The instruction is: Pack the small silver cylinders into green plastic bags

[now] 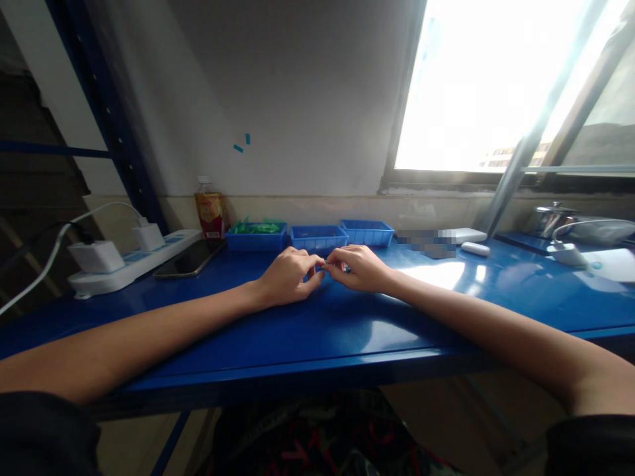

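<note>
My left hand (292, 276) and my right hand (358, 268) meet fingertip to fingertip just above the blue table (317, 337). Both are closed in a pinch, around something tiny at the tips that is too small to name. Right behind them stands the middle blue bin (318, 236), its contents too dark to make out. To its left, a blue bin (256, 242) holds a heap of green pieces (256, 227). Another blue bin (367, 233) sits to the right, beyond my right hand.
At left lie a white power strip (133, 264) with plugged-in chargers and a dark phone (190, 258). A drink bottle (211, 210) stands by the wall. On the right are a small white case (475, 249), a metal pot (550, 219) and a white charger (568, 253).
</note>
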A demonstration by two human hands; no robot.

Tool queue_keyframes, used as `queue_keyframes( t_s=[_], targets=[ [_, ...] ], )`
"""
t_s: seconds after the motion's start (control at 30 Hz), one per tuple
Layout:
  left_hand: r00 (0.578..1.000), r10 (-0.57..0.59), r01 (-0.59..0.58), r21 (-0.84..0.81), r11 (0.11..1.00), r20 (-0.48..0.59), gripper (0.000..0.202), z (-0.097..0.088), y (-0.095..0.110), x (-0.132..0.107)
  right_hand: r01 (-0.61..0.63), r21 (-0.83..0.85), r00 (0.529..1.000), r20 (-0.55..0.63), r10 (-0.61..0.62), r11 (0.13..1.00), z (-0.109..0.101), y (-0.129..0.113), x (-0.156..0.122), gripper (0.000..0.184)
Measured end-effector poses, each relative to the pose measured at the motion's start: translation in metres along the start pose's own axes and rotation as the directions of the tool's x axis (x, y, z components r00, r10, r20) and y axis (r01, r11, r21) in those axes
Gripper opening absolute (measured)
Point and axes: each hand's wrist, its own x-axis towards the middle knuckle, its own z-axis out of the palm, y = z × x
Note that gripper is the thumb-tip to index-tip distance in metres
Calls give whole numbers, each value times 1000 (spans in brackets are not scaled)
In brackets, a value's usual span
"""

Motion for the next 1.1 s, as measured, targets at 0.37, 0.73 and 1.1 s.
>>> queue_keyframes(
  t_s=[0.37,0.73,1.1],
  targets=[
    [1000,26,-26,-11,1000,13,21,2,-3,0,-146,216,989,38,142,965,4,2,2,16],
    [999,4,-3,26,1000,-33,20,1,-1,0,-111,234,992,78,95,966,2,-1,1,17],
    [998,25,-28,-60,998,-55,22,2,-4,0,276,-22,960,-29,-277,961,-7,6,3,12]
  ],
)
